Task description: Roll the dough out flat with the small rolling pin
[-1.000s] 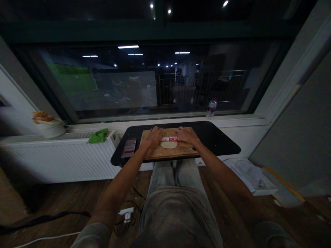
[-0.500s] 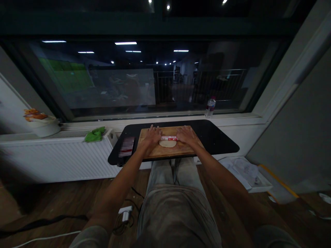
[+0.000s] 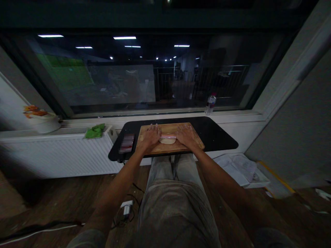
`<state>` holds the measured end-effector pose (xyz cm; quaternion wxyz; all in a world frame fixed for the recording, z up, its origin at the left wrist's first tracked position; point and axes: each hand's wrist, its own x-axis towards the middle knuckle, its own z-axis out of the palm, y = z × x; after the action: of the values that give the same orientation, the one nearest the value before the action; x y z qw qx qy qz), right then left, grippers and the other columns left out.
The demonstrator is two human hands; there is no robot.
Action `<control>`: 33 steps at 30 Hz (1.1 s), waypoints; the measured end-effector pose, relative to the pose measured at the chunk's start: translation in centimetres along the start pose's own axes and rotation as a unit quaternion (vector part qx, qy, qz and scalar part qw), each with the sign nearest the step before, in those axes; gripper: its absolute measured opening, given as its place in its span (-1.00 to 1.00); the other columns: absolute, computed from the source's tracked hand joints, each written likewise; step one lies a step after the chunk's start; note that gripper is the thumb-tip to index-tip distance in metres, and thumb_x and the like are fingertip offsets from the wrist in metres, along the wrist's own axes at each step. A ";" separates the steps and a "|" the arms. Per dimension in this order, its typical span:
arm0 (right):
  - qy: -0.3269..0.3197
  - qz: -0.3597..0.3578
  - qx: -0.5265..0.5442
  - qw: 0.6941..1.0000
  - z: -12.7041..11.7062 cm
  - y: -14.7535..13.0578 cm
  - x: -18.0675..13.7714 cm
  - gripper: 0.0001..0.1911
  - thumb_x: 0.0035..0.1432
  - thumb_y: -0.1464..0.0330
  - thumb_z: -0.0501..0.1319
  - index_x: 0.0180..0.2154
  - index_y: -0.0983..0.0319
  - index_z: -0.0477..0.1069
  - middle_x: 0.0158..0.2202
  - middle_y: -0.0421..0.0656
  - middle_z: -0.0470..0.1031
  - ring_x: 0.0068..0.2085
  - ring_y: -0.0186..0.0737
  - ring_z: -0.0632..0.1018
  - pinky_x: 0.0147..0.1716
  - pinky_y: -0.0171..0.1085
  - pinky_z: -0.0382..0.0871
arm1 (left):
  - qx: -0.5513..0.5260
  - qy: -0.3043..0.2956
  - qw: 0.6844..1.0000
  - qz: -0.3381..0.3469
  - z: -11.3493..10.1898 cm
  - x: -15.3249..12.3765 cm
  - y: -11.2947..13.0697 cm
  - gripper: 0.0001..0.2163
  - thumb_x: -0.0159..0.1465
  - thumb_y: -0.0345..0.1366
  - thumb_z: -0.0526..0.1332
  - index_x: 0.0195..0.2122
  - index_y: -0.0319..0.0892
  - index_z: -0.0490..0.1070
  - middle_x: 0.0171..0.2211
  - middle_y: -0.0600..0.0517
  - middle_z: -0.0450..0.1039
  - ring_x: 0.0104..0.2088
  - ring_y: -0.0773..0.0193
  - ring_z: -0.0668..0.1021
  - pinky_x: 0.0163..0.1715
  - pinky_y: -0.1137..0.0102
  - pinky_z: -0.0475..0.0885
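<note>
Night-dark window glass backs a small black table [image 3: 219, 132] carrying a rectangular wooden cutting board [image 3: 169, 148]. On that board lies a flat pale round of dough [image 3: 167, 141], with a white red-labelled cylindrical roller [image 3: 168, 137] across it, long axis running left to right. Left hand [image 3: 151, 135] and right hand [image 3: 184, 134] press flat, fingers spread, on its ends. Rolling looks underway; even pressure seems needed.

A white rolling pin with red print [image 3: 168, 137] lies crosswise atop a pale, flattened dough round [image 3: 168, 141], mid wooden board [image 3: 170, 148], dough peeking out at six o'clock.
</note>
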<state>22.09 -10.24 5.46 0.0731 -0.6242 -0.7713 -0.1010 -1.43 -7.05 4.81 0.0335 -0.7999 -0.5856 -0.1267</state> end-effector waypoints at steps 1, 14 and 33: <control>0.005 0.007 -0.004 1.000 -0.1 -0.2 -0.2 -0.45 0.63 0.34 -0.06 0.31 0.29 0.62 0.40 0.16 0.57 0.48 0.25 0.43 0.56 0.31 -0.07 | 0.007 0.002 1.000 0.003 0.0 -0.2 0.0 -0.40 0.67 -0.17 -0.15 0.63 -0.34 0.17 0.58 -0.31 0.28 0.64 -0.16 0.21 0.55 -0.05 0.24; 0.044 0.068 0.023 0.996 -1.8 -2.3 -3.1 -0.47 0.61 0.35 -0.04 0.23 0.45 0.61 0.30 0.25 0.62 0.35 0.20 0.54 0.40 0.01 0.24 | 0.024 0.021 0.999 0.035 1.4 -2.3 -0.9 -0.45 0.68 -0.19 -0.15 0.52 -0.26 0.36 0.57 -0.25 0.32 0.62 -0.08 0.28 0.57 -0.02 0.21; 0.159 0.065 0.036 0.984 0.9 -4.1 -7.1 -0.37 0.64 0.30 -0.06 0.46 0.54 0.41 0.44 0.32 0.48 0.45 0.21 0.48 0.44 0.07 0.23 | 0.019 0.075 0.996 0.051 1.7 -6.2 -1.4 -0.44 0.67 -0.19 -0.14 0.51 -0.35 0.38 0.53 -0.25 0.38 0.60 -0.09 0.31 0.61 -0.03 0.21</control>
<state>19.62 -17.55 2.66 0.2240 -0.6460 -0.7105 -0.1664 -4.17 -12.05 1.50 0.0987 -0.8161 -0.5422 -0.1737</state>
